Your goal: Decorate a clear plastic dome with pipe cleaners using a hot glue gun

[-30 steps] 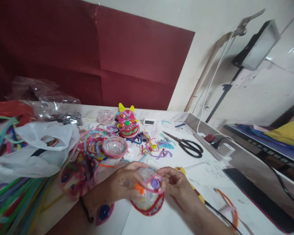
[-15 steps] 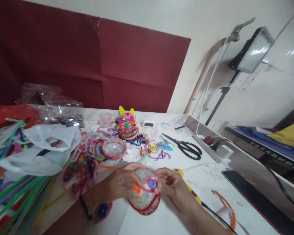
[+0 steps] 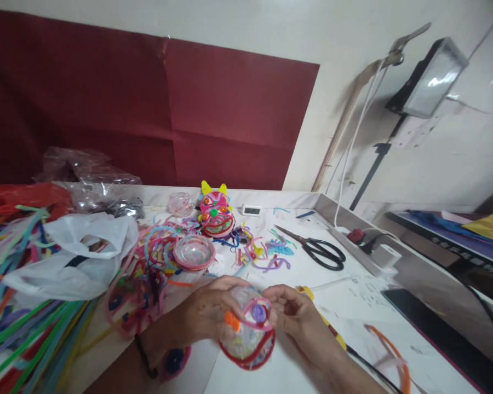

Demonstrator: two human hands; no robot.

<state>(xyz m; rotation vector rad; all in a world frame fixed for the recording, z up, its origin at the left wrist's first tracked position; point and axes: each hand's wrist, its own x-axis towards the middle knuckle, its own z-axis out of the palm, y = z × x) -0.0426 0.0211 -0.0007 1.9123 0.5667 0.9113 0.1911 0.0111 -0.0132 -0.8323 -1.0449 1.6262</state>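
A clear plastic ball (image 3: 244, 343), trimmed with red pipe cleaner around a mouth-like opening, sits in my left hand (image 3: 211, 311), whose fingers wrap its left side and top. On its front are a fuzzy orange knot (image 3: 232, 320) and a purple coil (image 3: 258, 313) inside a pink pipe-cleaner loop (image 3: 266, 328). My right hand (image 3: 292, 313) pinches the right end of that loop between thumb and fingers. Beyond the hands lies a clear bowl-like half shell (image 3: 194, 251) with a pink rim. Behind it stands a colourful lion-like head (image 3: 216, 210) with yellow ears.
Black-handled scissors (image 3: 318, 249) lie at the right, near a power strip (image 3: 378, 262). A yellow tool (image 3: 332, 331) with a black cord is beside my right forearm. Pipe cleaners (image 3: 28, 345) and a white plastic bag (image 3: 86, 257) crowd the left. A dark flat slab (image 3: 431, 328) lies far right.
The whole view has shifted a little, so the table items appear slightly lower and further right. Both hands keep their hold on the ball and loop, with hardly any visible movement.
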